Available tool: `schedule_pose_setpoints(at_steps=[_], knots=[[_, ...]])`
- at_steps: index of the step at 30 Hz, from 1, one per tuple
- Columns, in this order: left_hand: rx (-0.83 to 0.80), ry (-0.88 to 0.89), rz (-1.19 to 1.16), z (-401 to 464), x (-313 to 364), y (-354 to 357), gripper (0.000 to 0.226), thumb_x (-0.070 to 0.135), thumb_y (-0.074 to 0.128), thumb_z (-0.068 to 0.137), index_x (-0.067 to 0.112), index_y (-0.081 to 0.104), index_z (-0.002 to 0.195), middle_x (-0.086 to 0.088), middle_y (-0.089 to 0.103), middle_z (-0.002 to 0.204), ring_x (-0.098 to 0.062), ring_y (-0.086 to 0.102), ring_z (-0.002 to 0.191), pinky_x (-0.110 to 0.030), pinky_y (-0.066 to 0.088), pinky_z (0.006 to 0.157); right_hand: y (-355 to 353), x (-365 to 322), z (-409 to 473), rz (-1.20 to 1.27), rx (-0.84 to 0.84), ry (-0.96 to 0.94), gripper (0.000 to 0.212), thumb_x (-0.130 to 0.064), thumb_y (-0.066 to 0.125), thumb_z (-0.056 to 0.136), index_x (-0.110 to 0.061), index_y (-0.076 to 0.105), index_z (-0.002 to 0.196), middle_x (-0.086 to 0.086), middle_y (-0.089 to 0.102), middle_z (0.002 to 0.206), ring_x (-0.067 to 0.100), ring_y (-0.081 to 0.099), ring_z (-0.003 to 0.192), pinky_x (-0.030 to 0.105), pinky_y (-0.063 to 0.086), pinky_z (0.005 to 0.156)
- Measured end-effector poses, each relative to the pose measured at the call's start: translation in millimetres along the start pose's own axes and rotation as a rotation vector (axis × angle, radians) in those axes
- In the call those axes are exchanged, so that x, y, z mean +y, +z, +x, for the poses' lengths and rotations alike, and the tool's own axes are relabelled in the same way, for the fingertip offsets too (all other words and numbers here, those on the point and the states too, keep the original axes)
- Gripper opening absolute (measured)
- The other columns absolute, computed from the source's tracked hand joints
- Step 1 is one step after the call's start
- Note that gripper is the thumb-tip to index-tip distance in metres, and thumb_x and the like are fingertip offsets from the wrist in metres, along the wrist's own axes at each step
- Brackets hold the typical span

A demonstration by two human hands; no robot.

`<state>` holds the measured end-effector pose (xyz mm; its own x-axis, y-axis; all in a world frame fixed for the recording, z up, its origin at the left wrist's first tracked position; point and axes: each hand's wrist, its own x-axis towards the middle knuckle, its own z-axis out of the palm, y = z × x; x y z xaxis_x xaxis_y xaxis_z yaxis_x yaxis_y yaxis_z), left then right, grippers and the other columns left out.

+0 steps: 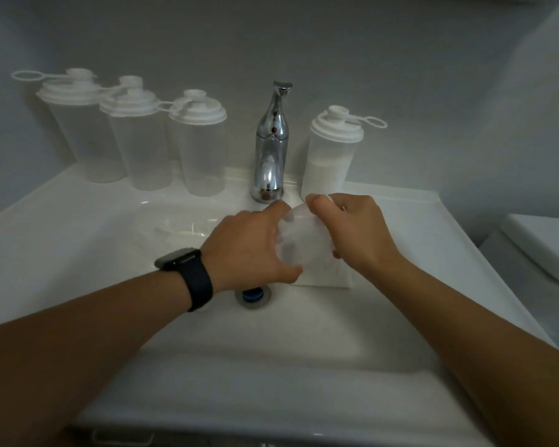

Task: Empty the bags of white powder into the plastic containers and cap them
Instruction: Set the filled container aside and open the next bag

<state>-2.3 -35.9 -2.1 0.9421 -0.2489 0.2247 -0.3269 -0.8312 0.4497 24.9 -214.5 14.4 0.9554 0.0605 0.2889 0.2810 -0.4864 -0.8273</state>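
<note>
A clear plastic bag of white powder stands in the sink basin, its bottom resting near the drain. My left hand grips its left side and my right hand pinches its top edge. Three clear plastic containers with white lids stand at the back left: the far-left container, the second container and the third container. They look empty and their spout caps hang open. A fourth container, right of the tap, holds white powder to about half its height.
A chrome tap rises at the back centre of the white sink. The drain with a blue plug lies under my left hand. A crumpled clear bag lies on the left ledge. A toilet stands at right.
</note>
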Motion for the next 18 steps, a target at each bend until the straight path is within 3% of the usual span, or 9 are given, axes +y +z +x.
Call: schedule_pose_setpoints(at_steps=[4, 9, 13, 18], knots=[[-0.040, -0.011, -0.047, 1.8, -3.6, -11.0, 0.073, 0.053, 0.087, 0.064, 0.042, 0.048, 0.124, 0.017, 0.067, 0.096, 0.000, 0.063, 0.076, -0.024, 0.051, 0.073, 0.9, -2.6, -4.1, 0.075, -0.006, -0.052, 0.066, -0.057, 0.057, 0.078, 0.008, 0.050, 0.072, 0.027, 0.048, 0.067, 0.022, 0.045, 0.056, 0.043, 0.041, 0.051], [-0.060, -0.003, -0.159, -0.8, -8.3, -15.8, 0.070, 0.045, 0.090, 0.062, 0.044, 0.053, 0.122, 0.016, 0.070, 0.094, 0.001, 0.065, 0.078, -0.028, 0.056, 0.078, -2.2, -8.3, -9.6, 0.063, -0.017, -0.148, 0.044, -0.047, 0.058, 0.084, -0.016, 0.045, 0.055, -0.006, 0.042, 0.053, 0.011, 0.042, 0.053, 0.030, 0.034, 0.055], [-0.181, 0.004, -0.310, 2.4, -12.5, -19.2, 0.071, 0.041, 0.093, 0.060, 0.040, 0.058, 0.123, 0.013, 0.071, 0.102, -0.003, 0.068, 0.091, -0.034, 0.060, 0.086, -5.7, -11.9, -11.7, 0.036, -0.041, -0.224, 0.047, -0.051, 0.054, 0.082, -0.011, 0.046, 0.060, -0.003, 0.041, 0.056, 0.013, 0.041, 0.057, 0.032, 0.033, 0.056], [-0.297, 0.008, -0.427, 3.4, -18.1, -23.2, 0.067, 0.041, 0.088, 0.058, 0.037, 0.064, 0.120, 0.011, 0.073, 0.106, -0.008, 0.070, 0.096, -0.040, 0.060, 0.090, -4.6, -12.5, -12.5, 0.000, -0.069, -0.227, 0.041, -0.043, 0.056, 0.086, -0.014, 0.048, 0.059, -0.008, 0.042, 0.054, 0.010, 0.040, 0.055, 0.028, 0.033, 0.054]])
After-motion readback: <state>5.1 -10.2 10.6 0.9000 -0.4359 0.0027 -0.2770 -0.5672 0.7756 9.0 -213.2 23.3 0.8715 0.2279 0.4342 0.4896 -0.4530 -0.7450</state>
